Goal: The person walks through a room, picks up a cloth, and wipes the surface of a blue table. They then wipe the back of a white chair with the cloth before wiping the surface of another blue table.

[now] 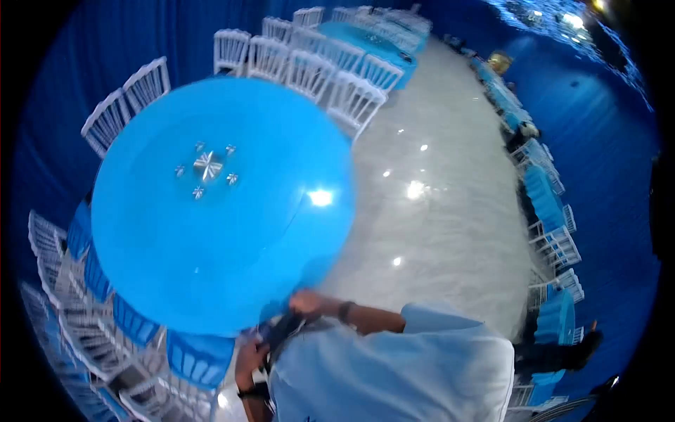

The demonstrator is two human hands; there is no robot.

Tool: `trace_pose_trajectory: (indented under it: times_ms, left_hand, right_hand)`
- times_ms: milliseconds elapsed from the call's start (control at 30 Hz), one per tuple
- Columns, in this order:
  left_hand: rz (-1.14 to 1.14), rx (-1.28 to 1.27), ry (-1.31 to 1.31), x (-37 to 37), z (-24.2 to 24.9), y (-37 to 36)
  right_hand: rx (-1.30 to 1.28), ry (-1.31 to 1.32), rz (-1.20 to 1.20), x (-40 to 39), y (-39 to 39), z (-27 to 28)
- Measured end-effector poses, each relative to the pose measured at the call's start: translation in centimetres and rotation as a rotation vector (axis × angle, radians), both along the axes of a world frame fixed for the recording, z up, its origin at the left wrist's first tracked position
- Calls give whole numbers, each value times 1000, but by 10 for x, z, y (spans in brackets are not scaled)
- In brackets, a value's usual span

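Observation:
A round table wears a bright blue tablecloth (232, 274), and both my hands are at its near edge. My right hand (307, 302), slightly blurred, has its fingers closed at the cloth's rim. Lower and to the left is my left hand (249, 355), with a dark band at the wrist. Its fingers curl in just below the table edge, and I cannot tell what is in them. A silver star-shaped centerpiece (208, 166) lies on the cloth, ringed by several small silver pieces (232, 178).
White chairs (309, 74) line the far side; more chairs with blue seats (200, 359) stand at the lower left. Another blue-covered table (365, 42) is farther back. Shiny pale floor (443, 211) runs along the right, with a person's dark leg (555, 355) at far right.

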State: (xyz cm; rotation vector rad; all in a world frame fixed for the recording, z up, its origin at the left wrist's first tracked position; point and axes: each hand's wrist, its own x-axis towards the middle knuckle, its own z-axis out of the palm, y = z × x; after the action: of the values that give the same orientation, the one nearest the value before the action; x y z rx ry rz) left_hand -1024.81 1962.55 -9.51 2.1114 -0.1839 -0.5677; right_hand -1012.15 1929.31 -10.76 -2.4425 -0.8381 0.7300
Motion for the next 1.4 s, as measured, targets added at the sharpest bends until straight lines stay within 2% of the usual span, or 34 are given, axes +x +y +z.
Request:
trace_pose_trajectory:
  times_ms: [33,67,100,133,167,200,233,267,333,400,467,533,633,700,767,800,867,967,1100,1200,1267,1400]
  left_hand:
    - [100,-68,-26,7,-8,-3]
    - [105,-42,-18,16,-50,6]
    - [166,-169,-22,35,-26,2]
    - [266,-31,223,57,-51,6]
    - [372,69,-79,70,-80,12]
    - [537,218,-108,82,-72,9]
    - [740,276,-233,83,-97,7]
    - [986,202,-273,90,-116,2]
    - [1098,407,-327,86,-65,-28]
    - [811,338,-174,84,-59,-40]
    - [534,325,-99,68,-65,-58]
    - [261,378,-100,43,-83,-77]
    - [7,580,-85,25,-87,-97]
    - [1,622,-75,31,-86,-99]
    - [-6,647,38,41,-68,-102]
    - [39,627,-71,48,-71,-102]
    - [150,602,-261,48,-84,-99]
    - [331,480,-345,68,-73,-103]
    - [562,515,-235,88,-88,-109]
    - [548,503,-199,92,-101,-99]
    - [617,485,-177,99,-102,-91]
    - [803,606,-130,115,-113,-32]
  right_hand:
    - [-41,-94,-2,8,8,15]
    - [17,-204,52,24,14,40]
    - [-93,-299,92,43,33,42]
    - [-92,-292,32,58,50,53]
    - [-316,-281,65,79,72,70]
    - [-310,-268,40,87,89,106]
    - [-108,-482,14,94,85,57]
    - [-54,-557,-9,96,85,51]
    - [45,-429,28,86,78,30]
    - [152,-376,128,65,49,-6]
    - [64,-201,273,43,3,-66]
    - [-240,-75,291,6,-31,-31]
    - [-202,-136,313,7,-54,-50]
    - [-285,-170,383,18,-54,-59]
    - [-262,-162,272,25,-37,-58]
    - [-247,-151,226,27,-29,-54]
    - [-62,-190,198,34,-12,-42]
    - [108,-256,250,53,13,-39]
    - [63,-275,257,73,42,-57]
    - [-27,-371,290,86,71,-86]
    - [-31,-333,310,94,98,-88]
    - [-45,-387,364,111,180,-94]
